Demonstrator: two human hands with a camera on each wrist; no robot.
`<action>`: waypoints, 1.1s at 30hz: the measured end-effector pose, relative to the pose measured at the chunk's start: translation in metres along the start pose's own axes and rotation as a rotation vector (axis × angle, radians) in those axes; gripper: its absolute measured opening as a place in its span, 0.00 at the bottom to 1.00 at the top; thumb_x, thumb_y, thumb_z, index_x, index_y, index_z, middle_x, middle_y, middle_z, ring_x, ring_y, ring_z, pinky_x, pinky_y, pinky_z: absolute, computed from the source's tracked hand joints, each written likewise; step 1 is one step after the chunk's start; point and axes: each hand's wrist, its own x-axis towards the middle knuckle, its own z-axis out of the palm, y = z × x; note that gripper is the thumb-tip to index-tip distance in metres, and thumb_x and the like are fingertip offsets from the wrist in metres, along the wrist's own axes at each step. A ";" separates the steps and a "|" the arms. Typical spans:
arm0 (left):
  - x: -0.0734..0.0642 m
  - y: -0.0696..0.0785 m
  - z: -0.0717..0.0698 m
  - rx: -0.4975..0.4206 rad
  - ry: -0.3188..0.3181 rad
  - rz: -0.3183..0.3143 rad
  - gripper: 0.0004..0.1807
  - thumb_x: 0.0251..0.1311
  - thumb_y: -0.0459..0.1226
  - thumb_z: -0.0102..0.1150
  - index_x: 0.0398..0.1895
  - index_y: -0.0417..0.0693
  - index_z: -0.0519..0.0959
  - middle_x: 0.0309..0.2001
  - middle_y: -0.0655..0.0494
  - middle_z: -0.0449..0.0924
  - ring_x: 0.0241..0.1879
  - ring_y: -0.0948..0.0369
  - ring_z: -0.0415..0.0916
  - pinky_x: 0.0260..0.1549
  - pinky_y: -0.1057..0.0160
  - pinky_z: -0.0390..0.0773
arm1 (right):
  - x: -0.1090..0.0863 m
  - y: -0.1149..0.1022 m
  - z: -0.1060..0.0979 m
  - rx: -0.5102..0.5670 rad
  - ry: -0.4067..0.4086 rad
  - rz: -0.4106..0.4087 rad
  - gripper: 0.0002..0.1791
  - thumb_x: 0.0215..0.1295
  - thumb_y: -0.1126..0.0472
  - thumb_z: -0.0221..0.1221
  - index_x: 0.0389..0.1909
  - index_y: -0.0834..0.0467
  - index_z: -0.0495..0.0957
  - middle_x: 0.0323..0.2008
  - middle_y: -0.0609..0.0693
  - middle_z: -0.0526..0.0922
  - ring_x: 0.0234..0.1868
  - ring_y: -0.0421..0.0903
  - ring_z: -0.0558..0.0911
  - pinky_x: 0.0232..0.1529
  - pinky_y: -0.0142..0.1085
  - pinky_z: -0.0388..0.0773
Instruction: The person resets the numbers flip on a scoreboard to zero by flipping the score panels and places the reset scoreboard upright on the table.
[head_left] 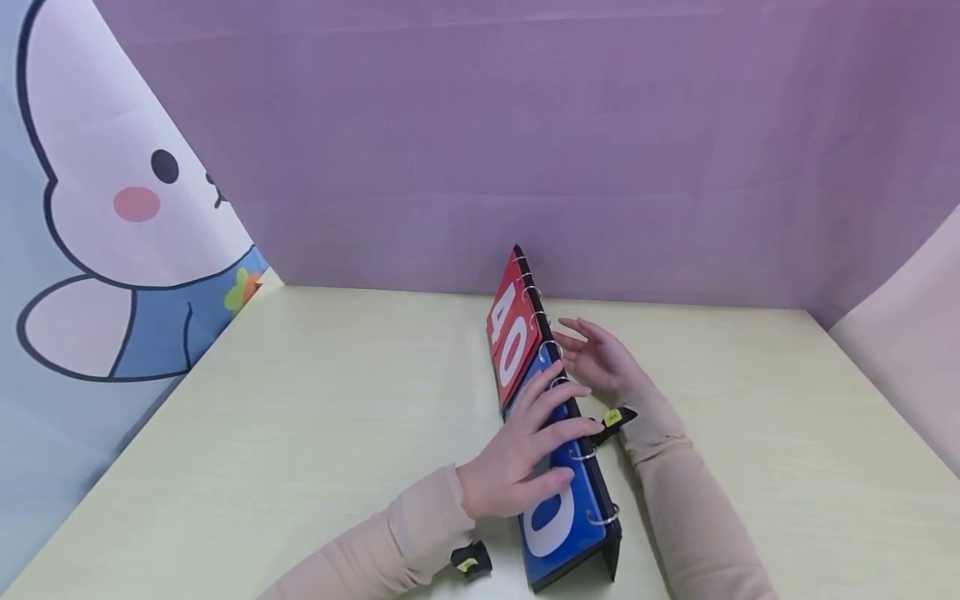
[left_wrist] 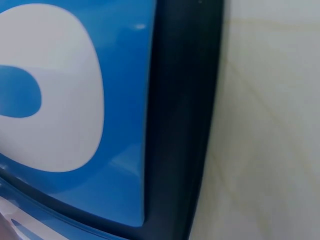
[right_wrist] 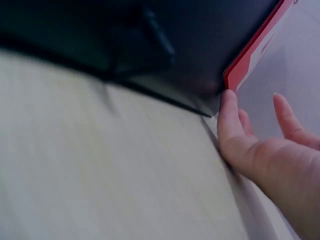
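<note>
A tabletop flip scoreboard [head_left: 591, 521] stands tent-like on the table, its long side running away from me. Red cards [head_left: 525, 317] reading 40 hang at the far end, blue cards [head_left: 587, 492] at the near end, all on metal rings. My left hand [head_left: 517, 462] rests spread over the blue cards, fingertips reaching the ringed top edge. Behind the board, my right hand [head_left: 606, 367] is beside the far half with loosely bent fingers. In the right wrist view, a fingertip of the right hand [right_wrist: 280, 162] meets a red card corner [right_wrist: 242, 70], past the black back panel [right_wrist: 195, 55].
The pale table [head_left: 360, 383] extends on both sides of the board. A purple backdrop [head_left: 480, 150] rises at the far edge, and a cartoon-printed sheet [head_left: 97, 250] hangs at the left. Black wrist straps [head_left: 472, 560] show near both sleeves.
</note>
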 end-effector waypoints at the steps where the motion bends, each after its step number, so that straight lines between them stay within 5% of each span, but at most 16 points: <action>1: 0.000 0.000 0.000 0.002 0.003 0.002 0.30 0.69 0.58 0.21 0.62 0.54 0.64 0.69 0.50 0.53 0.74 0.49 0.34 0.71 0.42 0.40 | 0.000 0.000 0.000 0.009 -0.003 0.000 0.32 0.74 0.47 0.41 0.72 0.56 0.44 0.52 0.53 0.71 0.48 0.45 0.77 0.50 0.35 0.76; 7: 0.000 0.000 0.000 0.005 0.005 0.005 0.30 0.69 0.58 0.21 0.62 0.55 0.64 0.69 0.49 0.53 0.74 0.49 0.33 0.71 0.42 0.41 | -0.003 0.000 0.002 0.087 0.035 0.012 0.16 0.75 0.52 0.41 0.56 0.55 0.66 0.49 0.52 0.74 0.45 0.44 0.77 0.48 0.35 0.77; 15: -0.001 0.000 0.000 -0.001 -0.006 -0.007 0.31 0.69 0.58 0.21 0.62 0.54 0.65 0.69 0.49 0.52 0.74 0.49 0.33 0.70 0.41 0.41 | -0.002 -0.005 -0.004 0.542 0.167 0.020 0.09 0.71 0.61 0.49 0.41 0.65 0.71 0.33 0.53 0.78 0.33 0.39 0.75 0.40 0.22 0.70; 17: -0.001 0.000 0.000 -0.004 -0.011 -0.013 0.31 0.69 0.58 0.21 0.62 0.54 0.64 0.69 0.50 0.52 0.74 0.49 0.33 0.70 0.41 0.42 | -0.001 -0.005 -0.004 0.551 0.165 -0.001 0.07 0.69 0.63 0.51 0.38 0.65 0.72 0.30 0.52 0.78 0.29 0.39 0.75 0.35 0.23 0.69; 20: -0.001 0.000 0.000 -0.006 -0.013 -0.013 0.30 0.69 0.58 0.21 0.62 0.54 0.64 0.70 0.50 0.52 0.74 0.49 0.33 0.70 0.41 0.43 | -0.002 -0.005 -0.001 0.455 0.173 -0.043 0.04 0.66 0.66 0.55 0.34 0.64 0.75 0.26 0.51 0.79 0.25 0.38 0.74 0.29 0.23 0.69; 25: -0.001 0.000 0.000 -0.002 -0.010 -0.006 0.30 0.69 0.58 0.21 0.62 0.54 0.64 0.69 0.50 0.52 0.74 0.49 0.33 0.70 0.41 0.42 | -0.004 -0.005 0.006 0.197 0.297 -0.093 0.03 0.60 0.66 0.62 0.29 0.59 0.78 0.22 0.47 0.78 0.21 0.36 0.73 0.25 0.23 0.70; 33: -0.001 0.000 -0.001 -0.006 -0.011 -0.011 0.30 0.69 0.58 0.21 0.62 0.54 0.64 0.69 0.49 0.52 0.74 0.49 0.33 0.70 0.41 0.42 | -0.004 -0.014 0.018 -0.465 0.593 -0.169 0.11 0.64 0.63 0.59 0.44 0.58 0.70 0.19 0.39 0.75 0.19 0.32 0.73 0.24 0.23 0.73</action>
